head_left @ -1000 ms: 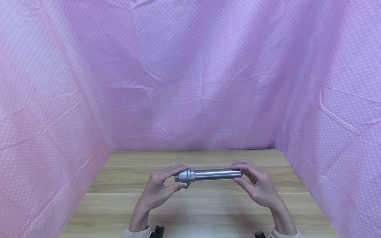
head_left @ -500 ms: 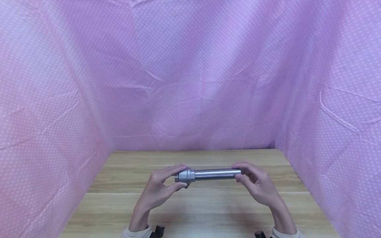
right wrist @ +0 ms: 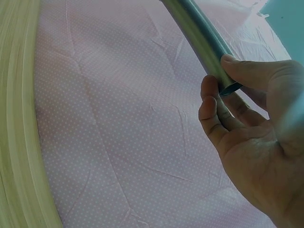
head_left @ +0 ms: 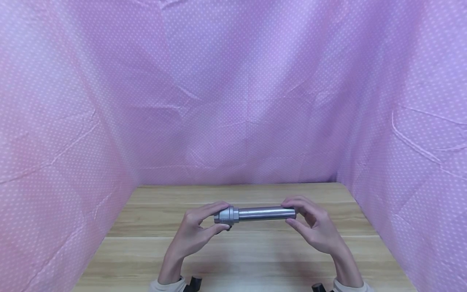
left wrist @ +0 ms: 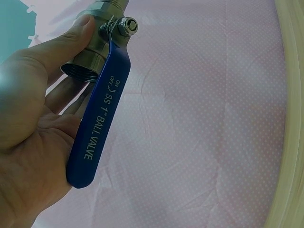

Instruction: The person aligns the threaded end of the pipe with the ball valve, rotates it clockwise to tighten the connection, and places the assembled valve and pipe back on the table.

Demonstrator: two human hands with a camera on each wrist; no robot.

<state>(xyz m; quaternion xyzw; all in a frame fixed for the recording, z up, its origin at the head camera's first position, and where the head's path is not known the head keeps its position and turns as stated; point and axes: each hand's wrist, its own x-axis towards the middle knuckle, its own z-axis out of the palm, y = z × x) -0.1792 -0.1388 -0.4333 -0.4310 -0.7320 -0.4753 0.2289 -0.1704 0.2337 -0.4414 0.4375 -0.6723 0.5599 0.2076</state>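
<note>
In the head view, a steel ball valve [head_left: 226, 215] and a smooth steel pipe [head_left: 264, 213] form one straight, level piece above the table, the pipe's left end meeting the valve's hex end. My left hand [head_left: 193, 232] grips the valve body between thumb and fingers. A blue lever handle [left wrist: 99, 118], marked "SS 1" BALL VALVE", hangs along the palm in the left wrist view, beside the valve's open threaded end [left wrist: 80, 72]. At the pipe's free right end, my right hand [head_left: 318, 230] pinches it with thumb and fingertips. The right wrist view shows that end is hollow.
A wood-grain table [head_left: 251, 259] lies beneath both hands. Pink dotted cloth [head_left: 240, 101] hangs behind it and along both sides. Dark wrist-mount parts [head_left: 195, 282] show at the cuffs.
Half a second ago my right thumb sat higher on the pipe; now it is back at the lower edge, with the fingers farther over the top. The left hand and valve hold still.
</note>
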